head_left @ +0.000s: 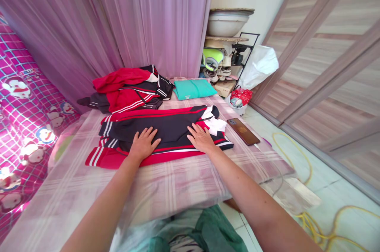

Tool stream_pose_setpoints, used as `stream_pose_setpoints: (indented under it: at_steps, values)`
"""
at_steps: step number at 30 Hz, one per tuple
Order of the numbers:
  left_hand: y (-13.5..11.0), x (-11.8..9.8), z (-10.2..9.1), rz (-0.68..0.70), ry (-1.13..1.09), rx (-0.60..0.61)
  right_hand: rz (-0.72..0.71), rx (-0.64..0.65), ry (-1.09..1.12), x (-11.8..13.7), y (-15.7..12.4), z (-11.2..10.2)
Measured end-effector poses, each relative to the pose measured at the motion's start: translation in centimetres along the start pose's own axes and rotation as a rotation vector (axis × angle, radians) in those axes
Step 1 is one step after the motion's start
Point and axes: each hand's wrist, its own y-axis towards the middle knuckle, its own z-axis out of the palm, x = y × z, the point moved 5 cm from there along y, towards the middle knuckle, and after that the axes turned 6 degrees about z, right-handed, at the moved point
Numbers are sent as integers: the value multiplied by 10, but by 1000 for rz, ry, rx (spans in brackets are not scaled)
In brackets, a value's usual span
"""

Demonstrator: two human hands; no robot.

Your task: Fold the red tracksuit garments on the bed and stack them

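Observation:
A dark navy, red and white jacket (169, 127) lies flat on the plaid-covered bed, its sleeves folded in lengthwise and its white collar area to the right. Red cloth with white stripes shows along its edges; whether that is a second garment I cannot tell. My left hand (144, 143) rests palm down on the jacket's left-middle part, fingers spread. Near the collar, my right hand (200, 138) also lies flat on the cloth with its fingers apart. Neither hand grips anything.
Behind the jacket are a heap of red and dark clothes (127, 90) and a folded teal packet (194, 89). A phone (243, 131) with a cable lies at right on the plaid sheet (184, 180). A shoe rack (251, 52) and yellow cord (310, 165) stand beyond.

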Motion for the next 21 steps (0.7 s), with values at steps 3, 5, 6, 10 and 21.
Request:
stream_pose_setpoints:
  at_steps: [3,5,6,10,21]
  values:
    - [-8,-1,-5,-15,9,-101,5,-22,-7,1,-2,-1]
    - [-17,0,-6,-32,-5,-159,1,-39,0,3,-2,-1]
    - [-21,0,-6,-37,-18,-179,0,-43,5,4,-2,-1]
    - [-34,3,-7,-40,-61,-207,5,-65,27,4,-2,-3]
    - [-35,7,-5,-13,-72,-222,433,-315,60,-126,-61,-31]
